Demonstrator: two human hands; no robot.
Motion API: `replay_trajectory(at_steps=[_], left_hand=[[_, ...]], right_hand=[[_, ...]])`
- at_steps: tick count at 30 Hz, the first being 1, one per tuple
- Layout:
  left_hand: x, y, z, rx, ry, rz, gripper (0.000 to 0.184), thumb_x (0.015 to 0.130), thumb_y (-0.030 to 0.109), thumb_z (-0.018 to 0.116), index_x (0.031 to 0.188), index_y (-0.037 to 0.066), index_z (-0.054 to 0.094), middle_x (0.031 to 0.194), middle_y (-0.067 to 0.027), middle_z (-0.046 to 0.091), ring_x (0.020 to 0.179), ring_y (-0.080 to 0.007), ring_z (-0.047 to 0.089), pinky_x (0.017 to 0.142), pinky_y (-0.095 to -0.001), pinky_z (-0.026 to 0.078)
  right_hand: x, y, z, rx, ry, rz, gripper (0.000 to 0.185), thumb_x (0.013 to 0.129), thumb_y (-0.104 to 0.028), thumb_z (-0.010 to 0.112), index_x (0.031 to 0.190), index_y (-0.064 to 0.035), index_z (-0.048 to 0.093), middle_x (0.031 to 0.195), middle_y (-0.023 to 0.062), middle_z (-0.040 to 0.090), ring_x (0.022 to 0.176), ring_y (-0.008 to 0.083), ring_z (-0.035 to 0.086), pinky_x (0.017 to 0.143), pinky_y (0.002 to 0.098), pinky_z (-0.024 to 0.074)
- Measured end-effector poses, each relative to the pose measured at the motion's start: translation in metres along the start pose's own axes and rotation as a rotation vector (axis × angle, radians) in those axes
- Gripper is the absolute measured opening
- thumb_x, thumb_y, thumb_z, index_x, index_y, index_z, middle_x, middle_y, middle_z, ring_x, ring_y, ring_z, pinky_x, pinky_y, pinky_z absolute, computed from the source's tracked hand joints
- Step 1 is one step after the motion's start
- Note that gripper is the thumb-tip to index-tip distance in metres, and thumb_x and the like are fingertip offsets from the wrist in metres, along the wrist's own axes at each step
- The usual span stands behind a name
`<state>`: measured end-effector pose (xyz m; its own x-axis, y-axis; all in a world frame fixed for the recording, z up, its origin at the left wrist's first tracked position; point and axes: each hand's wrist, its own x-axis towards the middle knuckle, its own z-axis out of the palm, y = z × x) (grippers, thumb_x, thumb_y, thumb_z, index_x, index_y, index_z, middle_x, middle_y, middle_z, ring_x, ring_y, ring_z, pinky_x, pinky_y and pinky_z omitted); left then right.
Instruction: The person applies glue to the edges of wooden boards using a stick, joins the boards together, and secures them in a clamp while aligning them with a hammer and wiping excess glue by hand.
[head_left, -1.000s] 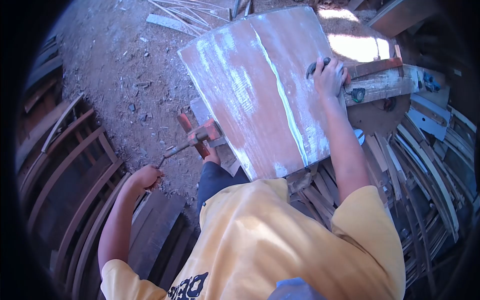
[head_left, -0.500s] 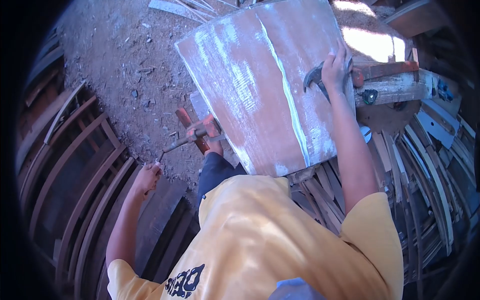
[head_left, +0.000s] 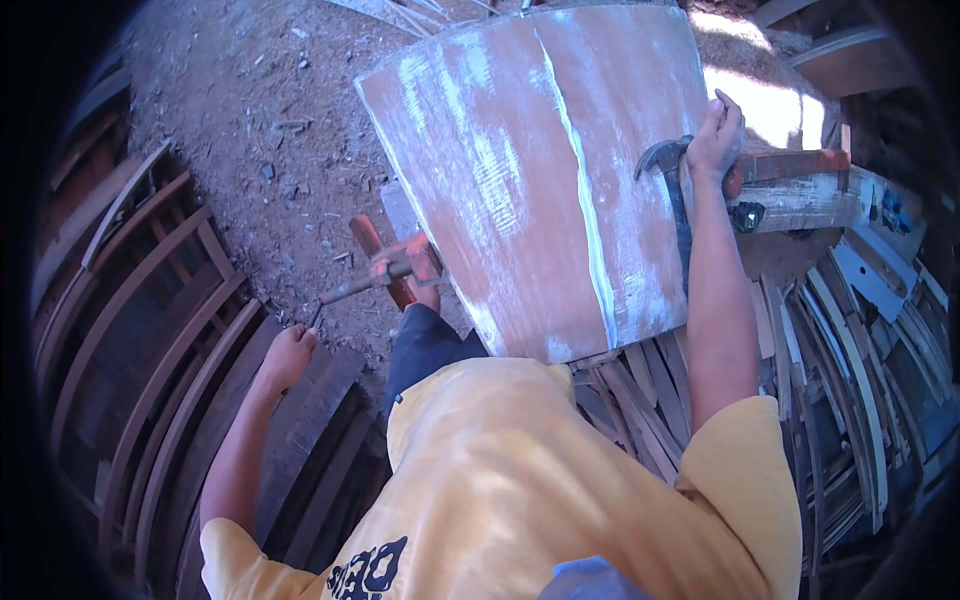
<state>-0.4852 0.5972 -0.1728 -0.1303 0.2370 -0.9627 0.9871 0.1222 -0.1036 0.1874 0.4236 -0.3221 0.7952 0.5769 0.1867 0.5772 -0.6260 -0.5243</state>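
A wide panel [head_left: 510, 200], smeared with white and split by a pale line of glue-like filler, lies before me. At its left edge is a red bar clamp [head_left: 408, 262], whose screw ends in a thin handle near my left hand [head_left: 290, 355]. My left fingers are closed around that handle end. By the panel's right edge, my right hand [head_left: 714, 140] is closed at the head of a claw hammer [head_left: 660, 156], with one finger raised. The hammer's handle runs toward me, partly hidden by my forearm.
Another red clamp bar [head_left: 795, 163] and a whitish beam [head_left: 800, 200] extend right of the panel. Curved wooden frames [head_left: 150, 370] stack on my left. Many wood strips [head_left: 840, 370] lie on the right. Debris litters the dirt floor [head_left: 250, 130].
My right hand and the hammer have shifted right toward the panel's edge, and more of the handle shows. My left hand has dropped slightly. The whole view has shifted a little.
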Motion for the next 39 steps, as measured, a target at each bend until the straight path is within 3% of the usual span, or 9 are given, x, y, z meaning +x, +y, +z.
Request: replay_trajectory(at_steps=[3, 7, 10, 14, 24, 27, 29, 37, 39], left_hand=[[-0.002, 0.002, 0.000, 0.106, 0.044, 0.028, 0.045, 0.106, 0.038, 0.054, 0.084, 0.000, 0.062, 0.076, -0.0167, 0.065, 0.078, -0.0321, 0.066, 0.074, -0.0462, 0.048], [-0.002, 0.001, 0.002, 0.210, 0.089, 0.086, 0.044, 0.105, 0.038, 0.056, 0.090, -0.003, 0.064, 0.088, -0.0290, 0.067, 0.090, -0.0471, 0.067, 0.080, -0.0537, 0.048], [-0.004, 0.000, 0.003, 0.242, 0.111, 0.111, 0.044, 0.105, 0.038, 0.055, 0.091, -0.003, 0.065, 0.091, -0.0312, 0.068, 0.095, -0.0495, 0.066, 0.082, -0.0560, 0.048], [-0.006, 0.006, 0.007, 0.225, 0.129, 0.109, 0.043, 0.105, 0.036, 0.055, 0.091, -0.004, 0.064, 0.092, -0.0318, 0.067, 0.096, -0.0500, 0.065, 0.084, -0.0566, 0.048], [-0.020, 0.000, 0.097, 0.005, 0.523, 0.091, 0.035, 0.107, 0.030, 0.054, 0.091, -0.001, 0.056, 0.079, -0.0314, 0.064, 0.083, -0.0538, 0.064, 0.071, -0.0605, 0.046], [0.002, -0.006, 0.145, -0.174, 0.663, 0.100, 0.030, 0.106, 0.027, 0.058, 0.094, -0.002, 0.058, 0.073, -0.0265, 0.064, 0.073, -0.0479, 0.067, 0.066, -0.0545, 0.049], [0.048, -0.032, 0.192, -0.472, 0.780, 0.243, 0.020, 0.102, 0.021, 0.062, 0.098, 0.001, 0.062, 0.067, -0.0130, 0.061, 0.058, -0.0232, 0.059, 0.059, -0.0403, 0.048], [0.209, -0.060, 0.268, -0.553, 1.051, 0.393, 0.017, 0.098, 0.012, 0.057, 0.088, -0.001, 0.061, 0.072, -0.0084, 0.058, 0.065, -0.0201, 0.055, 0.063, -0.0370, 0.047], [0.256, -0.051, 0.274, -0.911, 1.053, 0.563, 0.025, 0.101, 0.019, 0.056, 0.088, -0.002, 0.061, 0.074, -0.0071, 0.059, 0.067, -0.0194, 0.052, 0.066, -0.0368, 0.046]], right_hand=[[0.006, 0.006, 0.005, 0.154, 0.003, 0.179, 0.037, 0.105, -0.029, 0.053, 0.129, -0.0034, 0.066, 0.116, 0.0235, 0.072, 0.113, 0.0376, 0.067, 0.098, 0.0461, 0.0507], [0.033, 0.034, 0.018, -0.224, -0.220, 0.305, 0.056, 0.107, -0.047, 0.042, 0.125, -0.0017, 0.070, 0.123, 0.0258, 0.071, 0.121, 0.0437, 0.063, 0.103, 0.0517, 0.0470], [0.054, 0.019, 0.032, -0.220, -0.344, 0.401, 0.091, 0.105, -0.070, 0.024, 0.126, 0.0052, 0.069, 0.125, 0.0291, 0.070, 0.122, 0.0471, 0.063, 0.106, 0.0531, 0.0455], [0.056, 0.015, 0.030, -0.295, -0.429, 0.501, 0.112, 0.098, -0.082, 0.019, 0.116, 0.0177, 0.069, 0.120, 0.0398, 0.066, 0.123, 0.0498, 0.062, 0.107, 0.0528, 0.0448], [0.060, 0.015, 0.032, -0.327, -0.457, 0.551, 0.112, 0.098, -0.082, 0.018, 0.120, 0.0169, 0.067, 0.123, 0.0396, 0.065, 0.126, 0.0508, 0.060, 0.108, 0.0527, 0.0429], [0.057, 0.004, 0.026, -0.336, -0.471, 0.535, 0.107, 0.101, -0.078, 0.018, 0.124, 0.0155, 0.066, 0.128, 0.0406, 0.062, 0.130, 0.0514, 0.057, 0.111, 0.0544, 0.0419], [0.058, 0.002, 0.027, -0.344, -0.467, 0.543, 0.105, 0.101, -0.076, 0.018, 0.126, 0.0134, 0.066, 0.128, 0.0398, 0.063, 0.130, 0.0515, 0.056, 0.111, 0.0539, 0.0414], [0.057, 0.018, 0.025, -0.342, -0.393, 0.403, 0.098, 0.103, -0.074, 0.025, 0.119, 0.0134, 0.068, 0.117, 0.0389, 0.067, 0.121, 0.0507, 0.062, 0.104, 0.0519, 0.0446], [0.053, 0.027, 0.021, -0.381, -0.386, 0.367, 0.097, 0.104, -0.073, 0.027, 0.117, 0.0135, 0.069, 0.114, 0.0377, 0.069, 0.118, 0.0492, 0.064, 0.102, 0.0513, 0.0454]])
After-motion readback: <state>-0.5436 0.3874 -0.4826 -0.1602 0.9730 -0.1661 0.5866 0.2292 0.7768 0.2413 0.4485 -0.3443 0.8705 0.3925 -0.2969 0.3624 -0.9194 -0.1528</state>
